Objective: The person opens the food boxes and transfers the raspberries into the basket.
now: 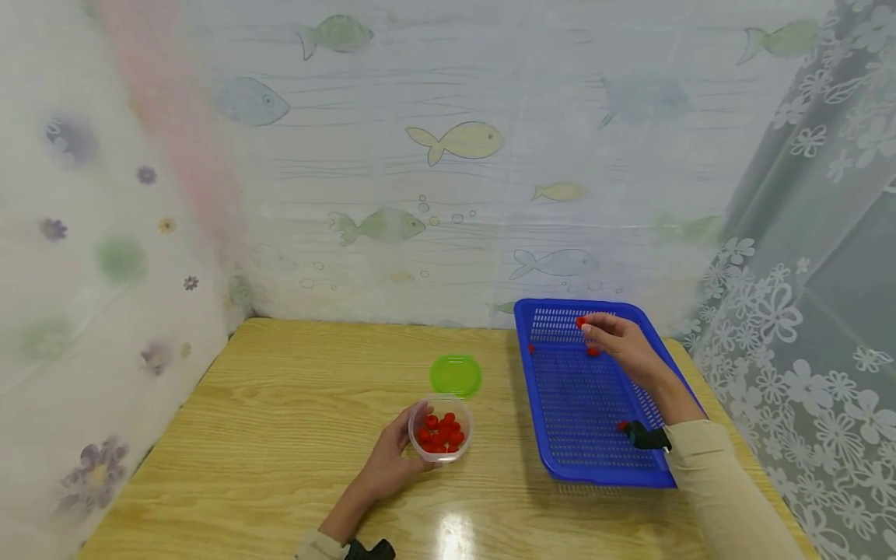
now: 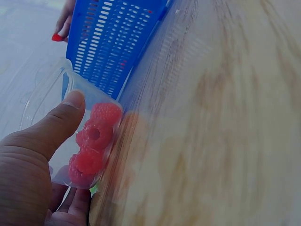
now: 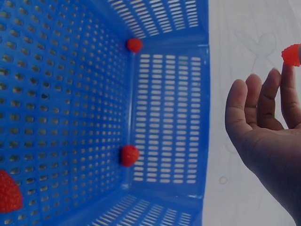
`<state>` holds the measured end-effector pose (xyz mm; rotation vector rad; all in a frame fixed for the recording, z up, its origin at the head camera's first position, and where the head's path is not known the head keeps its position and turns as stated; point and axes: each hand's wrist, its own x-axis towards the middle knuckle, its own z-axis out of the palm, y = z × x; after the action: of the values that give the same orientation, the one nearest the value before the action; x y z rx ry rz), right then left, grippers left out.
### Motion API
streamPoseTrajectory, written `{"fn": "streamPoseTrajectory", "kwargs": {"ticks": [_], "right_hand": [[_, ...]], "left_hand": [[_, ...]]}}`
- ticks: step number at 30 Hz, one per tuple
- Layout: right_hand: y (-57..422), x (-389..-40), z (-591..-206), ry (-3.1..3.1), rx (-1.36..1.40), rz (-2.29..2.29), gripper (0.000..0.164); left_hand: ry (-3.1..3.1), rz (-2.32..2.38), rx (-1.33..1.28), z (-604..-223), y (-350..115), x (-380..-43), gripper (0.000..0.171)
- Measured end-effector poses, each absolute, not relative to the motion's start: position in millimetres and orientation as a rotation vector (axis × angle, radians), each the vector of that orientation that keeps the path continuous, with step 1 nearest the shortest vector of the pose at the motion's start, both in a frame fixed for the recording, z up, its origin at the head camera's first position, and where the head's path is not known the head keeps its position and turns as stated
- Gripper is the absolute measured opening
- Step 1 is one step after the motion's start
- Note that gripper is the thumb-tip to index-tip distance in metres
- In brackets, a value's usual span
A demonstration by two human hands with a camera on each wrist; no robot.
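My left hand [image 1: 396, 459] grips a clear plastic tub [image 1: 414, 435] low over the table, thumb on its near wall in the left wrist view. Several red raspberries [image 1: 441, 432] lie in the tub, one with its hollow end showing in the left wrist view. Above the far part of a blue mesh basket [image 1: 546, 470], my right hand [image 1: 621, 347] pinches a single raspberry [image 3: 291, 55] between thumb and forefinger; its other fingers curve loosely. Inside the basket are a raspberry [image 3: 130, 155] by the end wall, another raspberry [image 3: 134, 45] in a corner and a third raspberry [image 3: 9, 192] nearer the wrist.
A green lid [image 1: 456, 376] lies on the wooden table [image 1: 294, 404] just behind the tub. The basket stands at the table's right side. A pale curtain [image 1: 392, 179] with fish drawings hangs behind the table, and flowered curtains hang on both sides.
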<state>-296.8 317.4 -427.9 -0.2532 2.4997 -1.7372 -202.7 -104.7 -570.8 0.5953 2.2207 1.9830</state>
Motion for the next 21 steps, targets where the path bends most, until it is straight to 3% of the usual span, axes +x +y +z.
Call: {"fn": "streamPoseTrajectory", "kwargs": {"ticks": [21], "right_hand": [[321.7, -300.5, -431.4, 2.459, -0.254, -1.769, 0.055]], "left_hand": [[2.224, 1.963, 0.577, -566.6, -105.2, -201.6, 0.097]]}}
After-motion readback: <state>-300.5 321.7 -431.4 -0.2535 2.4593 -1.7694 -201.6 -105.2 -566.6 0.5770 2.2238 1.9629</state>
